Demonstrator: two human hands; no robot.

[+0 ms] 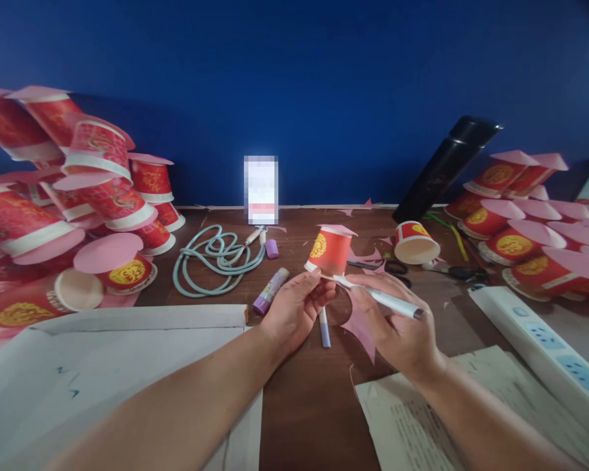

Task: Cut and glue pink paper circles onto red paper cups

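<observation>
My left hand (298, 301) pinches the lower rim of a red paper cup (334, 252) with a gold emblem. The cup is upside down, and a pink paper disc (337, 229) sits on its upturned base. A white marker pen (387, 301) is in my right hand (402, 327), its tip end close to the cup's rim; whether it touches cannot be made out. Below the cup lies a white pen cap (324, 327). A purple glue stick (271, 291) rests left of my left hand, its purple cap (271, 248) lying farther back.
Stacked red cups with pink discs stand left (101, 147) and right (515, 245). A loose cup (416, 243), pink paper scraps (362, 327), scissors (397, 267), a coiled cable (211, 261), a leaning black flask (444, 170), a power strip (544, 340) and a white box lid (177, 353) surround my hands.
</observation>
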